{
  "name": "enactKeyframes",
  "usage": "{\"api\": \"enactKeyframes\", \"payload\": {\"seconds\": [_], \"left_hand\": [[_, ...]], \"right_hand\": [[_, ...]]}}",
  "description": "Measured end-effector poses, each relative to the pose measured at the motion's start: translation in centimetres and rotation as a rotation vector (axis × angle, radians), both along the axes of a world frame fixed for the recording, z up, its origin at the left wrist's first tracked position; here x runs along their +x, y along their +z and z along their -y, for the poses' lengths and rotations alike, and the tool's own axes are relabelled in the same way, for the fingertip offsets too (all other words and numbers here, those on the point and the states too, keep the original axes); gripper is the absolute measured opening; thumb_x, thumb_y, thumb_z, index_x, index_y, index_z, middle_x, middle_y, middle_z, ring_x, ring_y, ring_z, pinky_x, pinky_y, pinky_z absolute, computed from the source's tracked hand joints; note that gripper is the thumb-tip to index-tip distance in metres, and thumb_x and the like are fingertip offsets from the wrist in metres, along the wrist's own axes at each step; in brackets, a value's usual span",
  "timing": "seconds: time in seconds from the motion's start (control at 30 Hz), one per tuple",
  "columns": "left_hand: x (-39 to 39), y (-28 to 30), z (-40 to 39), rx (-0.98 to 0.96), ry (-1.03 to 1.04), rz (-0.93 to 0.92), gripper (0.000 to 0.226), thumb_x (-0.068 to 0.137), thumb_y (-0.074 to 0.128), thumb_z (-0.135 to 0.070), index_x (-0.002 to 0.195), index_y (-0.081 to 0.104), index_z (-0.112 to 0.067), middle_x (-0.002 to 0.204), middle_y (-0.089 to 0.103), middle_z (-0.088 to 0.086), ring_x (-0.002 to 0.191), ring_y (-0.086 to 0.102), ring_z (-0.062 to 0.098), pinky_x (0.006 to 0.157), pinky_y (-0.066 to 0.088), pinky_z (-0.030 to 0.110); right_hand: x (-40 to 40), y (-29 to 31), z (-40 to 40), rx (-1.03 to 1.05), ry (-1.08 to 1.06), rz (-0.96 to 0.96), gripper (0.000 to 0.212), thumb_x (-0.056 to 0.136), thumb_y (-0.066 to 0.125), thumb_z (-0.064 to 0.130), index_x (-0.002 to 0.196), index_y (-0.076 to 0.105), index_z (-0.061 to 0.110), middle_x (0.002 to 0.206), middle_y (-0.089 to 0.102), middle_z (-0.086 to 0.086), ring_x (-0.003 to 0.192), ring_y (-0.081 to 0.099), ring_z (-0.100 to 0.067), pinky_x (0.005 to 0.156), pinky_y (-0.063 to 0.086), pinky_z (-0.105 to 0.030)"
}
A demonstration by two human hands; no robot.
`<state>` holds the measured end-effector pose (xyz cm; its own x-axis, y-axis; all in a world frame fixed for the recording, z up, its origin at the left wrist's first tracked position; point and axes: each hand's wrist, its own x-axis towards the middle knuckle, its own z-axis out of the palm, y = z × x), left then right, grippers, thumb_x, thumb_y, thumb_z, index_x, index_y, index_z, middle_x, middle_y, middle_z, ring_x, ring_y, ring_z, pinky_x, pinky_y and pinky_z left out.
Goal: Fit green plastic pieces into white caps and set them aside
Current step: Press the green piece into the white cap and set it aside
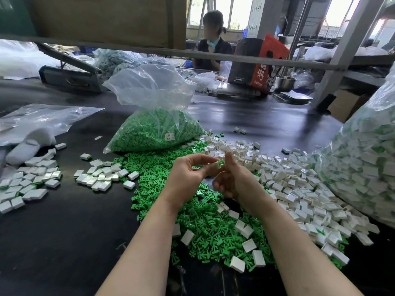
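Note:
My left hand (188, 178) and my right hand (233, 178) meet above the pile of loose green plastic pieces (205, 227). Between their fingertips sits a white cap with a green piece (220, 163) in it; the left fingers pinch the cap and the right thumb and finger pinch the green piece. Empty white caps (299, 189) lie heaped to the right. Finished caps (102, 176) lie in small groups on the left, with more finished caps (25, 184) at the far left.
A clear bag of green pieces (154, 129) stands behind the pile. A large bag of white caps (367, 167) fills the right edge. Flat plastic bags (38, 122) lie at the left. A person (213, 39) sits across the dark table (74, 231), near a red-black box (256, 63).

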<state>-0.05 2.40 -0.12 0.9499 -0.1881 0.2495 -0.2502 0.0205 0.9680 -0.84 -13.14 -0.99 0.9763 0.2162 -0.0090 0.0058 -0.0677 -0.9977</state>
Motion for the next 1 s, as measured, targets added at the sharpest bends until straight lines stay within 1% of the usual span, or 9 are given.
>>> {"api": "enactKeyframes", "payload": {"seconds": [0.07,0.2,0.33,0.43,0.57,0.63,0.73,0.83,1.0], "left_hand": [[-0.1,0.0,0.3,-0.043,0.003,-0.029,0.010,0.086,0.072,-0.010,0.089,0.074,-0.019,0.080,0.076,-0.005,0.074,0.071,0.004,0.069,0.052,0.012],[-0.1,0.0,0.6,-0.106,0.007,-0.068,0.013,0.084,0.073,-0.011,0.081,0.077,-0.023,0.085,0.077,0.000,0.084,0.073,0.010,0.075,0.053,0.013],[-0.3,0.1,0.9,-0.168,-0.015,-0.084,0.019,0.084,0.072,-0.008,0.078,0.079,-0.024,0.088,0.077,0.001,0.088,0.073,0.009,0.073,0.051,0.010],[-0.4,0.3,0.9,-0.188,-0.026,-0.089,0.021,0.084,0.071,-0.005,0.079,0.079,-0.023,0.088,0.077,0.001,0.088,0.073,0.008,0.073,0.051,0.010],[-0.5,0.3,0.9,-0.190,-0.029,-0.099,0.022,0.085,0.070,-0.004,0.080,0.079,-0.022,0.085,0.077,0.002,0.083,0.073,0.008,0.071,0.052,0.011],[-0.5,0.2,0.9,-0.176,-0.029,-0.112,0.018,0.085,0.069,-0.003,0.084,0.078,-0.018,0.083,0.077,0.005,0.074,0.072,0.011,0.067,0.053,0.016],[-0.4,0.2,1.1,-0.146,-0.029,-0.111,0.013,0.085,0.070,-0.001,0.091,0.078,-0.010,0.093,0.077,0.002,0.082,0.072,0.012,0.071,0.055,0.020],[-0.4,0.3,1.3,-0.164,-0.043,-0.106,0.014,0.084,0.069,0.001,0.088,0.078,-0.010,0.098,0.077,-0.001,0.089,0.072,0.010,0.075,0.054,0.019],[-0.5,0.3,1.5,-0.208,-0.047,-0.102,0.020,0.084,0.067,0.004,0.085,0.077,-0.014,0.092,0.077,0.000,0.091,0.073,0.010,0.074,0.053,0.015]], "right_hand": [[0.0,-0.2,-0.1,0.059,0.069,-0.043,0.082,0.087,0.029,0.072,0.095,0.065,-0.001,0.067,0.062,-0.004,0.056,0.049,-0.013,0.048,0.034,-0.022],[0.2,-0.3,-0.4,0.226,0.070,-0.074,0.064,0.079,0.046,0.075,0.075,0.066,0.014,0.064,0.057,-0.002,0.056,0.048,-0.012,0.047,0.037,-0.019],[0.2,-0.6,-0.4,0.385,0.061,-0.084,0.054,0.078,0.059,0.066,0.080,0.067,0.013,0.069,0.060,-0.002,0.059,0.054,-0.011,0.054,0.046,-0.019],[0.1,-0.5,-0.5,0.450,0.084,-0.087,0.048,0.079,0.063,0.061,0.080,0.070,0.014,0.071,0.061,-0.001,0.062,0.056,-0.010,0.058,0.050,-0.018],[0.0,-0.4,-0.5,0.443,0.117,-0.106,0.047,0.082,0.058,0.061,0.080,0.071,0.016,0.074,0.062,-0.002,0.064,0.056,-0.011,0.057,0.048,-0.018],[-0.1,-0.4,-0.6,0.397,0.138,-0.112,0.052,0.088,0.048,0.064,0.081,0.070,0.017,0.073,0.060,-0.003,0.063,0.054,-0.012,0.053,0.042,-0.019],[0.0,-0.4,-0.8,0.358,0.140,-0.056,0.059,0.093,0.034,0.066,0.082,0.070,0.021,0.069,0.056,0.000,0.062,0.047,-0.012,0.054,0.035,-0.021],[0.1,-0.5,-0.8,0.400,0.121,-0.031,0.049,0.091,0.042,0.063,0.086,0.074,0.027,0.071,0.052,0.001,0.066,0.044,-0.011,0.062,0.030,-0.026],[0.2,-0.5,-0.7,0.424,0.102,-0.034,0.042,0.082,0.054,0.064,0.082,0.075,0.027,0.067,0.050,0.003,0.061,0.043,-0.008,0.056,0.036,-0.019]]}}
